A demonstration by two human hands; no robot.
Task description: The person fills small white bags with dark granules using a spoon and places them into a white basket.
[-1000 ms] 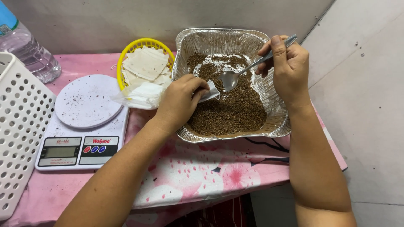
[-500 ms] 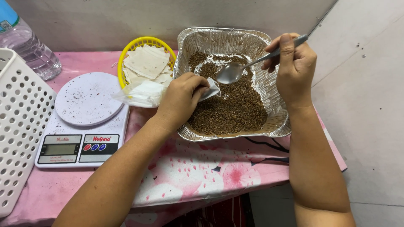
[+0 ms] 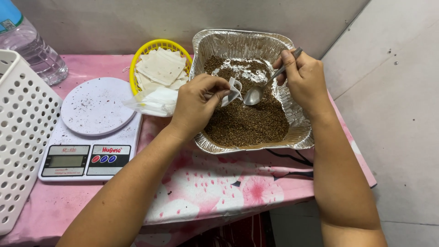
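1. Head view: left hand [image 3: 196, 103] closed narrowly, pinched a small white paper pouch [image 3: 234, 89] between thumb and fingertips, mouth of the pouch turned toward the spoon.
2. Right hand [image 3: 304, 80] wrapped around the handle of a silver metal spoon [image 3: 254, 95]; spoon bowl tilted down just beside the pouch, over the grain.
3. Both held above a rectangular silver foil tray [image 3: 238, 36], partly filled with fine brown granules [image 3: 247, 121], bare foil showing at the far end.
4. By judgement, done best with the pouch mouth kept spread and low over the tray, the spoon bowl level until it met the opening, then tipped slowly; any spill would then have dropped back among the granules and not on the cloth.
5. Left of the tray, touching it: a round yellow plastic basket [image 3: 155, 45] stacked with flat white empty pouches [image 3: 160, 68], some spilling over its near rim.
6. Further left: a white digital kitchen scale [image 3: 87, 128] with a round platform dusted with dark specks; a white perforated plastic basket [image 3: 18, 137] at the edge; a clear plastic water bottle [image 3: 27, 50] in the far corner.
7. Underneath everything: a pink floral tablecloth [image 3: 219, 183], flecked with stray grains near the scale.
8. Beyond: a plain grey wall [image 3: 114, 18] close behind the table, pale grey floor [image 3: 402, 114] to the right.
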